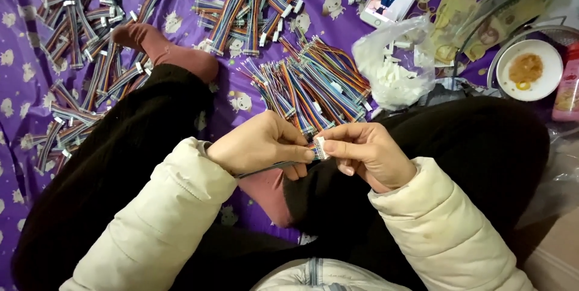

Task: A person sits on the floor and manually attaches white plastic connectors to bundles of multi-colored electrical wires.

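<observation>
Sleeves: cream puffy quilted jacket, stitched seam rings above each cuff, on both arms behind left hand [260, 144] and right hand [369, 153] | Jacket front: same cream, grey zip below the hands | Legs: black trousers | Feet: dusty-pink socks | Hands: bare, no rings or gloves

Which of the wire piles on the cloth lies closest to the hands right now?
The loose heap of multicoloured wires just beyond the left hand and right hand. It has mostly bare ends, unlike the farther bundles with white connectors.
</observation>
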